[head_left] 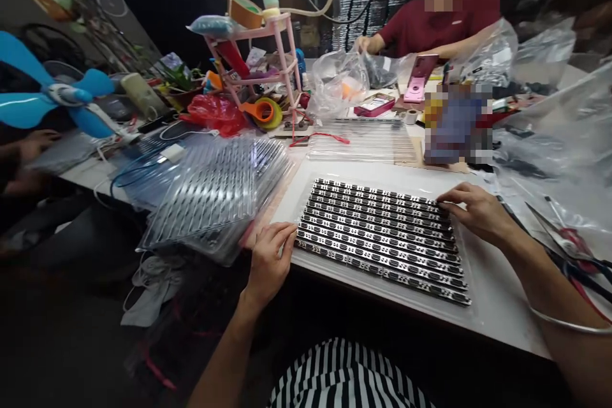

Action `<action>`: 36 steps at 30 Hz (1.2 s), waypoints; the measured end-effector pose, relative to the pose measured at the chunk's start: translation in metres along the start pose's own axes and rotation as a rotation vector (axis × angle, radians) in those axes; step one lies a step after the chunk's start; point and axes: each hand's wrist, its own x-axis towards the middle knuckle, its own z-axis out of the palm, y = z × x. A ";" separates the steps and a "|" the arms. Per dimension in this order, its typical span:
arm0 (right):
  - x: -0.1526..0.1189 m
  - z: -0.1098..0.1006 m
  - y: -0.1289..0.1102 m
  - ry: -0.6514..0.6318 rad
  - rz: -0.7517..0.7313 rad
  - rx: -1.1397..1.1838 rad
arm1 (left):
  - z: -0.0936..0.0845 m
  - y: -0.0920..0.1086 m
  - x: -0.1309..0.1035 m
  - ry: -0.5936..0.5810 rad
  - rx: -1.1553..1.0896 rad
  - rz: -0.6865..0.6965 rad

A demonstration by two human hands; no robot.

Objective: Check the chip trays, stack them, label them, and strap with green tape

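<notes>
In front of me lies a clear plastic tray (382,290) filled with parallel rows of narrow black-and-silver strips (382,233) that carry small dark parts. My left hand (272,256) is at the tray's near left edge, thumb and fingers closed together on it beside the strip ends. At the far right corner my right hand (475,209) pinches the tray edge next to the ends of the upper strips. Whether its fingertips also hold a strip, I cannot tell.
Stacked ribbed clear trays (215,185) lie to the left, and another ribbed tray (363,140) is behind. Scissors (564,239) rest at the right. A pink rack (261,54), a blue-bladed fan (67,92), plastic bags (339,80) and a co-worker (430,29) are farther off.
</notes>
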 end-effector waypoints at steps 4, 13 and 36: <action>-0.004 -0.007 -0.007 0.086 0.183 0.007 | 0.004 -0.008 -0.001 0.000 -0.004 -0.089; -0.091 -0.026 -0.040 0.058 0.111 -0.114 | 0.002 -0.021 -0.007 -0.019 -0.056 -0.207; -0.120 0.015 -0.114 0.272 0.444 0.093 | 0.005 -0.027 -0.011 0.034 -0.289 -0.512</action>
